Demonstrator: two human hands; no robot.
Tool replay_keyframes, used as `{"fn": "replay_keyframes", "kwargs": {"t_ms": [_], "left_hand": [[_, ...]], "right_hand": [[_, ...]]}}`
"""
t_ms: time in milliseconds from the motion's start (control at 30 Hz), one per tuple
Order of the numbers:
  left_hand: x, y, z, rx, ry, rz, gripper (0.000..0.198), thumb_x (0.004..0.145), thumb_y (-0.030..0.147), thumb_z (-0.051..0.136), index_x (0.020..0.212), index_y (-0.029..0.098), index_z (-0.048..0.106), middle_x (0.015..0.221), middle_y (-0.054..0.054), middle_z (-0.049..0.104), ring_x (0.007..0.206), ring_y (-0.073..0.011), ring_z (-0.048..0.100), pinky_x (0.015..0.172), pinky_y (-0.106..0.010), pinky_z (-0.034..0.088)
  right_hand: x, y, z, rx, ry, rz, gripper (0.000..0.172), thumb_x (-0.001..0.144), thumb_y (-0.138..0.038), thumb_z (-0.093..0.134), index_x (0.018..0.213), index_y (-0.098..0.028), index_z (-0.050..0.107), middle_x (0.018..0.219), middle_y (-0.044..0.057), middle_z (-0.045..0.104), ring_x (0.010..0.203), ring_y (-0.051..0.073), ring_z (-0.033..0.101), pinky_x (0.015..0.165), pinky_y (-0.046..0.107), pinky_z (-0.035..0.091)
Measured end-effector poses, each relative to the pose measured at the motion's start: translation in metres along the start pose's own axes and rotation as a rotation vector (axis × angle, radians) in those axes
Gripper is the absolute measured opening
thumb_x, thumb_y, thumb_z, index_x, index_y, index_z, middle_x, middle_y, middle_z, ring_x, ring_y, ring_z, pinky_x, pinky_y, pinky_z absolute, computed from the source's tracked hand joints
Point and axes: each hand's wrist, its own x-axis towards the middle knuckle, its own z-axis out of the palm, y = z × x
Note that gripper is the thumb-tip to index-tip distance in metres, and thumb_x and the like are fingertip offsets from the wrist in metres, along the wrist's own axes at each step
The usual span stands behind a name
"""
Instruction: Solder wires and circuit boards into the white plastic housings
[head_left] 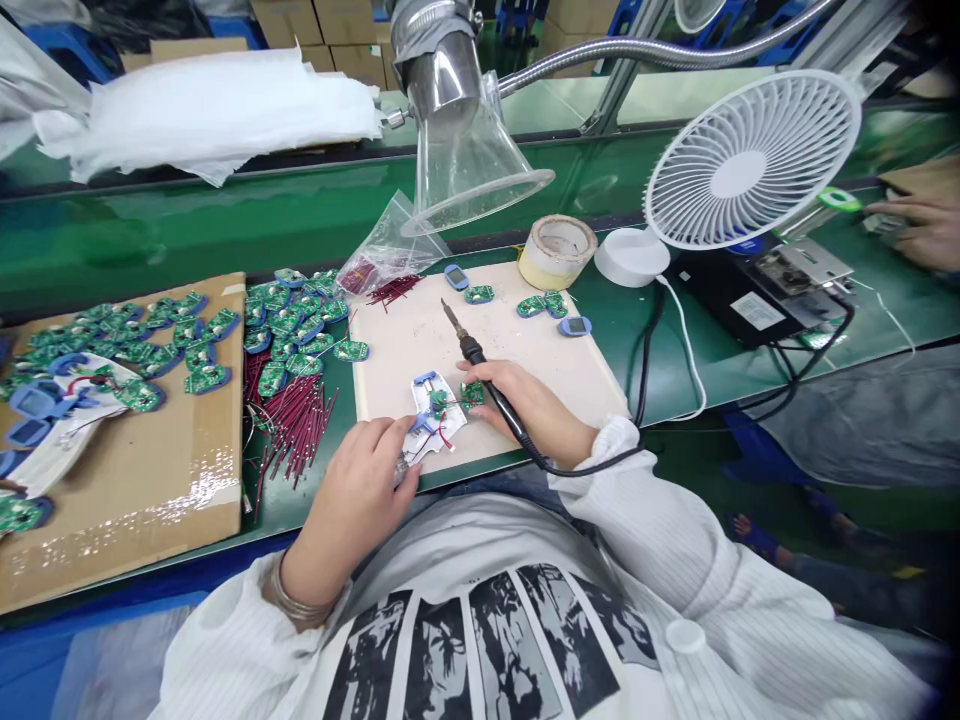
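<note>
My left hand [364, 475] is closed on the lower left edge of a white plastic casing [456, 410], which has a blue part and short red wires on it. My right hand [536, 405] is closed around a soldering iron [495, 378], whose tip points up and away to the left. At that hand's fingertips is a small green circuit board [472, 394], right of the casing. Both hands are over a pale board [405, 335]. Whether the fingers pinch the small circuit board or only touch it is hard to tell.
Circuit boards pile up on cardboard [150, 470] at left, beside dark red wires [300, 430]. A clear fume hood [472, 150] hangs above the bench. Behind stand a tape roll [559, 255] and a white fan [750, 170]. Another person's hand [926, 230] is far right.
</note>
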Motion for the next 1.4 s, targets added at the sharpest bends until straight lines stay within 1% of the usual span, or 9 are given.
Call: {"fn": "replay_keyframes", "kwargs": {"t_ms": [233, 333, 433, 600, 733, 900, 1100, 1233, 1400], "left_hand": [[0.004, 0.011, -0.002, 0.171, 0.13, -0.117, 0.041, 0.087, 0.024, 0.055, 0.125, 0.011, 0.048, 0.099, -0.013, 0.061, 0.088, -0.0282, 0.06, 0.078, -0.039, 0.05], [0.003, 0.009, 0.004, 0.147, 0.105, -0.172, 0.04, 0.088, 0.03, 0.055, 0.123, 0.012, 0.047, 0.097, -0.012, 0.063, 0.085, -0.0274, 0.061, 0.075, -0.038, 0.049], [0.002, 0.005, 0.005, 0.121, 0.102, -0.149, 0.041, 0.09, 0.038, 0.055, 0.122, 0.013, 0.048, 0.1, -0.014, 0.063, 0.091, -0.0297, 0.06, 0.079, -0.041, 0.048], [0.014, 0.004, 0.0, 0.048, 0.164, -0.135, 0.029, 0.093, 0.033, 0.051, 0.113, 0.012, 0.054, 0.101, -0.014, 0.063, 0.095, -0.0294, 0.057, 0.083, -0.043, 0.046], [0.028, 0.004, 0.002, 0.006, 0.106, -0.152, 0.019, 0.092, 0.023, 0.052, 0.107, 0.014, 0.059, 0.093, -0.009, 0.067, 0.088, -0.0269, 0.058, 0.08, -0.04, 0.046], [0.029, 0.002, 0.009, -0.188, 0.175, -0.152, 0.013, 0.091, 0.017, 0.052, 0.098, 0.017, 0.062, 0.091, -0.006, 0.068, 0.088, -0.0232, 0.059, 0.081, -0.037, 0.047], [0.031, 0.002, 0.011, -0.298, 0.151, -0.001, 0.013, 0.093, 0.015, 0.048, 0.097, 0.018, 0.06, 0.102, -0.006, 0.067, 0.096, -0.0215, 0.055, 0.088, -0.037, 0.045], [0.032, 0.001, 0.012, -0.284, 0.139, -0.032, 0.013, 0.094, 0.016, 0.047, 0.096, 0.018, 0.06, 0.098, -0.006, 0.068, 0.094, -0.0219, 0.055, 0.087, -0.038, 0.046], [0.031, 0.002, 0.013, -0.292, 0.177, -0.024, 0.01, 0.094, 0.019, 0.05, 0.095, 0.018, 0.06, 0.097, -0.006, 0.069, 0.093, -0.0209, 0.057, 0.086, -0.037, 0.047]], "right_hand": [[0.02, -0.025, -0.002, -0.27, -0.022, 0.047, 0.023, 0.097, -0.026, 0.051, 0.12, -0.02, 0.052, 0.121, 0.013, 0.063, 0.092, 0.024, 0.069, 0.076, 0.035, 0.058], [0.008, -0.024, 0.007, -0.331, 0.1, 0.097, 0.019, 0.097, -0.018, 0.048, 0.114, -0.022, 0.055, 0.113, 0.01, 0.066, 0.092, 0.023, 0.069, 0.075, 0.034, 0.057], [-0.006, -0.019, 0.017, -0.21, 0.21, 0.123, 0.022, 0.094, -0.017, 0.053, 0.114, -0.023, 0.052, 0.12, 0.011, 0.064, 0.105, 0.023, 0.065, 0.087, 0.036, 0.056], [-0.005, -0.015, 0.03, -0.086, 0.09, 0.141, 0.025, 0.094, -0.021, 0.057, 0.118, -0.024, 0.05, 0.127, 0.01, 0.059, 0.12, 0.024, 0.057, 0.099, 0.041, 0.051], [0.008, -0.016, 0.033, -0.013, 0.192, 0.217, 0.014, 0.095, -0.021, 0.054, 0.109, -0.025, 0.053, 0.117, 0.006, 0.063, 0.1, 0.02, 0.065, 0.092, 0.035, 0.054], [0.012, -0.012, 0.029, 0.15, 0.247, 0.351, 0.018, 0.093, -0.026, 0.058, 0.109, -0.023, 0.049, 0.118, 0.006, 0.061, 0.073, 0.013, 0.066, 0.076, 0.029, 0.056], [0.006, -0.01, 0.03, -0.073, 0.197, 0.301, 0.013, 0.095, -0.021, 0.052, 0.108, -0.024, 0.051, 0.112, 0.007, 0.06, 0.09, 0.019, 0.064, 0.081, 0.033, 0.055], [0.001, -0.015, 0.035, -0.176, 0.162, 0.213, 0.021, 0.092, -0.023, 0.058, 0.111, -0.025, 0.05, 0.116, 0.009, 0.056, 0.113, 0.027, 0.055, 0.095, 0.042, 0.049], [0.001, -0.016, 0.042, -0.164, 0.163, 0.217, 0.021, 0.093, -0.018, 0.054, 0.113, -0.025, 0.05, 0.111, 0.007, 0.05, 0.104, 0.024, 0.056, 0.089, 0.038, 0.052]]}}
